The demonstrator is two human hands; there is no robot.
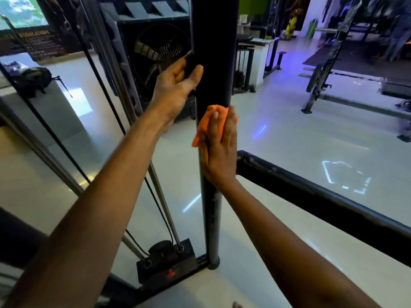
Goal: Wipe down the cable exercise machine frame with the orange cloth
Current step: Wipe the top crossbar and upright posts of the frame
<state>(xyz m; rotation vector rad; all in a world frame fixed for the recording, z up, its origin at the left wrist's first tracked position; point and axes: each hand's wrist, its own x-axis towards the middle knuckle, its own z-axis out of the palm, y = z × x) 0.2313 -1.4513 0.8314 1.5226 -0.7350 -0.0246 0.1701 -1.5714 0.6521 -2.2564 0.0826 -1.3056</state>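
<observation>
Right hand (pixel 219 147) presses crumpled orange cloth (pixel 205 125) flat against smooth round black post (pixel 213 52).

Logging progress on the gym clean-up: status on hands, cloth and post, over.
Left hand grips black upright post. Right hand flat, pressing orange cloth onto post below the left. Nothing in the way below it.

Both arms outstretched; left hand (pixel 175 85) curled, right hand (pixel 219 147) flat-fingered.
</observation>
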